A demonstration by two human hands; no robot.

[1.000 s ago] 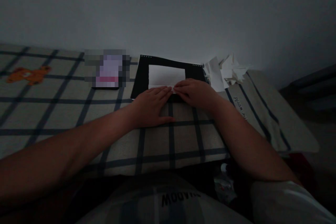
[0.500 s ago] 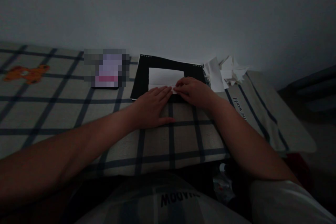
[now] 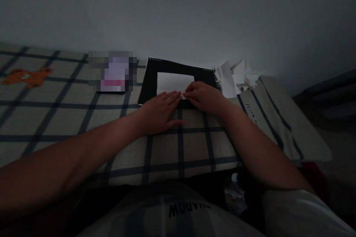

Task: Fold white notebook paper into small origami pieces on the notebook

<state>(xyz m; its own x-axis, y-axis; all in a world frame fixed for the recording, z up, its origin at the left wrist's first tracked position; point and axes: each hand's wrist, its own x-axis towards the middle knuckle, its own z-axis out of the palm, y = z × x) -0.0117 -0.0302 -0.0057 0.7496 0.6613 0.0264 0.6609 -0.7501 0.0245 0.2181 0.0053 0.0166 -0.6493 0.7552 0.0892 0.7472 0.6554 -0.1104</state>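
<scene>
A sheet of white paper (image 3: 175, 81) with a crease across it lies on a black notebook (image 3: 150, 81) with punched holes along its far edge. My left hand (image 3: 161, 113) rests flat over the paper's near left part, its fingers stretched out and the thumb apart on the cloth. At the near right part of the paper is my right hand (image 3: 207, 97), its fingers bent and thumb and fingertips pinched at the near edge. The fingertips of both hands almost meet. The paper's near edge is partly hidden under them.
Crumpled and folded white papers (image 3: 244, 76) lie right of the notebook. A blurred-out phone or tablet (image 3: 115, 74) is on the left, and an orange bear-shaped item (image 3: 27, 77) farther left. A checked cloth (image 3: 116, 148) covers the table, against a wall (image 3: 178, 14). Below it shows a plastic bottle (image 3: 236, 192).
Both hands keep almost the same place on the paper. The whole view has shifted very slightly.
</scene>
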